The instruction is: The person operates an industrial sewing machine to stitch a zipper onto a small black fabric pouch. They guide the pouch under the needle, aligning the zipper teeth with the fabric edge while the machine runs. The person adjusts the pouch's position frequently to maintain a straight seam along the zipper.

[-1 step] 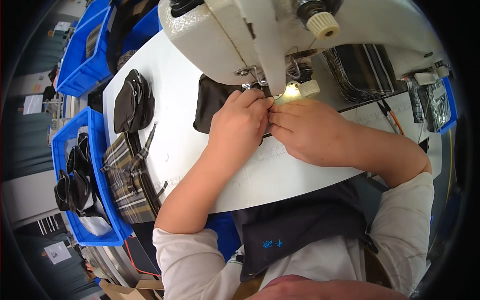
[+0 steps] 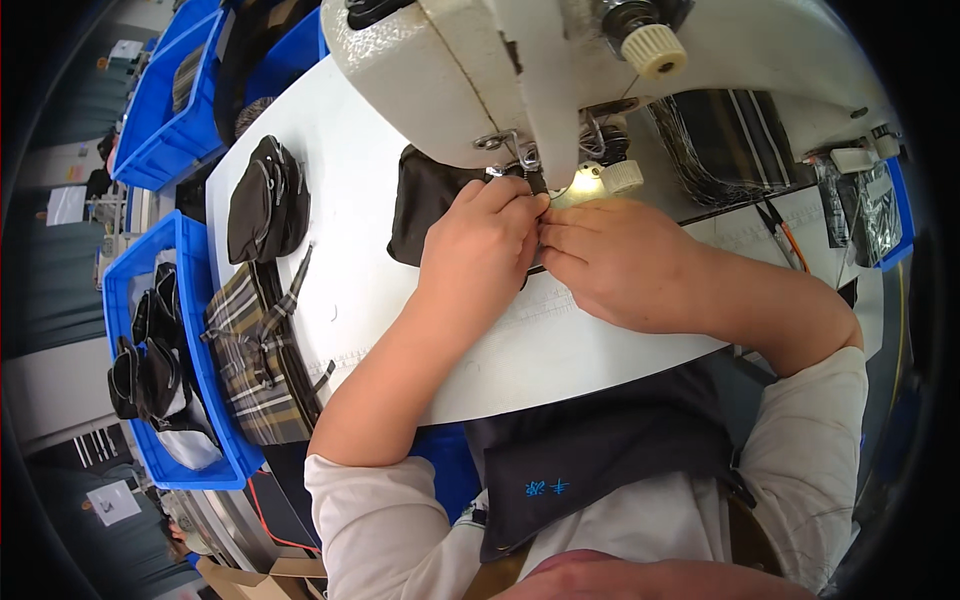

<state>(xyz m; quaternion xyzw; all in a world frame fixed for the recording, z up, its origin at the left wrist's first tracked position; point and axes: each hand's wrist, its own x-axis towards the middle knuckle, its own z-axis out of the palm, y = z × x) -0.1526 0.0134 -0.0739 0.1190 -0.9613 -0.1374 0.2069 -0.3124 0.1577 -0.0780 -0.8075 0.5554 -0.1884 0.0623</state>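
Observation:
Under the head of a white sewing machine (image 2: 440, 75) lies a piece of dark brown fabric (image 2: 420, 210), most of it covered by the machine and my hands. My left hand (image 2: 482, 240) is closed on the fabric, its fingertips pinching close to the needle area. Beside it, my right hand (image 2: 620, 260) also pinches the fabric, the two thumbs and fingers nearly meeting. A small lamp (image 2: 588, 184) lights the spot just behind my fingers. The needle itself is hidden.
Left on the white table (image 2: 400, 350) sit a stack of dark pouches (image 2: 268, 200) and folded plaid fabric (image 2: 260, 360). A blue bin (image 2: 225, 440) holds more pouches. At right are plaid panels (image 2: 725, 145), orange-handled snips (image 2: 785, 235) and a blue tray (image 2: 903, 210) with plastic packets.
The view has shifted very slightly. Both hands stay in the same place on the fabric.

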